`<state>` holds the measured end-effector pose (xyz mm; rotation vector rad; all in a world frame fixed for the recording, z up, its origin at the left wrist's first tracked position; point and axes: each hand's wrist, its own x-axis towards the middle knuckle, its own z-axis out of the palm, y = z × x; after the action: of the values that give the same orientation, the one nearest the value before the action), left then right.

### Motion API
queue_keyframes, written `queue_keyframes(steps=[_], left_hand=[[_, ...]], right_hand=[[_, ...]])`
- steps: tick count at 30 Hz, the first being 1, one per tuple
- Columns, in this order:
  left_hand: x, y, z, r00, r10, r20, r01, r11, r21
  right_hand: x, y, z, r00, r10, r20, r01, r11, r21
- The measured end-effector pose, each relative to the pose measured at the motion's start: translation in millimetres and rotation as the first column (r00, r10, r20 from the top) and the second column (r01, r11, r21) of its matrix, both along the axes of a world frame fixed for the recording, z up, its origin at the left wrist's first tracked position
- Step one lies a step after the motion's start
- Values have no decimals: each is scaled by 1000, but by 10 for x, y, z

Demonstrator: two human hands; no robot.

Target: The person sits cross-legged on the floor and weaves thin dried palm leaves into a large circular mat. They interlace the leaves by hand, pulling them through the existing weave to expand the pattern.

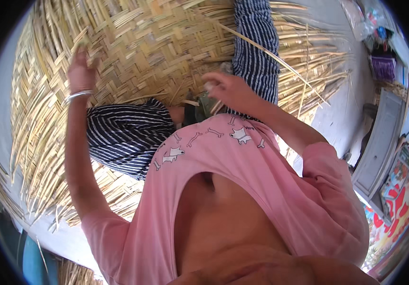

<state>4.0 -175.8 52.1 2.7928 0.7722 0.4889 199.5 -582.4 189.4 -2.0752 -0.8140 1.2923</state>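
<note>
A large woven mat (152, 47) of pale yellow-green split strips lies under me, its crossing strips making a zigzag weave. My left hand (82, 71), with a silver bangle at the wrist, is over the mat's left part, where loose strips (55, 35) fan out. Motion smears its fingers, and whether the strip by the fingertips is held cannot be made out. In front of my lap hovers my right hand (233, 91), fingers loosely bent and apart, with no held thing visible. Below it, a short pale strip (191, 102) lies by a dark green item (206, 104), partly covered.
My legs in striped trousers (256, 47) rest on the mat. A long loose strip (273, 56) slants across the right leg. Unwoven ends (316, 52) spread over the grey floor (335, 104). On the right stand a grey wooden piece of furniture (380, 142) and a purple package (383, 67).
</note>
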Motion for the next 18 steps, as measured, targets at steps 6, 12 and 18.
queue_keyframes(steps=[6,12,18], left_hand=[[1597,-2371,1068,775,-617,136,567,774,282],[2382,-3082,999,751,-649,-126,658,751,57],[2119,-2865,993,651,-755,74,756,654,22]], right_hand=[[119,-520,-141,630,-579,-518,626,773,-103],[274,-749,-104,348,-549,-760,813,581,-48],[651,-1100,-284,63,-331,-941,935,351,-61]])
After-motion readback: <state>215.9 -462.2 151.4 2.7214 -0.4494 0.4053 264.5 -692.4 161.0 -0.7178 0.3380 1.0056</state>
